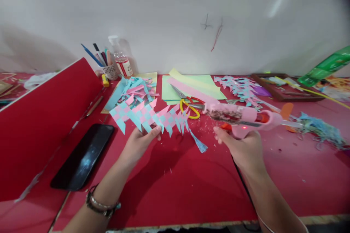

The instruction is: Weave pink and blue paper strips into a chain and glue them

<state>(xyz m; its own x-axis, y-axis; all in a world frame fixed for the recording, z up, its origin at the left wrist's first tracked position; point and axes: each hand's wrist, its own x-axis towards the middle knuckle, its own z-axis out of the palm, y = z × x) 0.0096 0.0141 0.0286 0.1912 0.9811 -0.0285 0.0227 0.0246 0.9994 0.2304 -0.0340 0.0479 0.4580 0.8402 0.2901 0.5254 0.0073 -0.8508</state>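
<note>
Between left fingers (151,135) sits woven paper (148,115) — zigzag-edged

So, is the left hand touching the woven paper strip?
Touching: the head view shows the left hand holding the woven paper strip along its lower edge.

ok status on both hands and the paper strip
Left hand pinching woven strip. Right hand gripping glue gun, nozzle toward strip. Scissors behind strip, maybe in the way.
</note>
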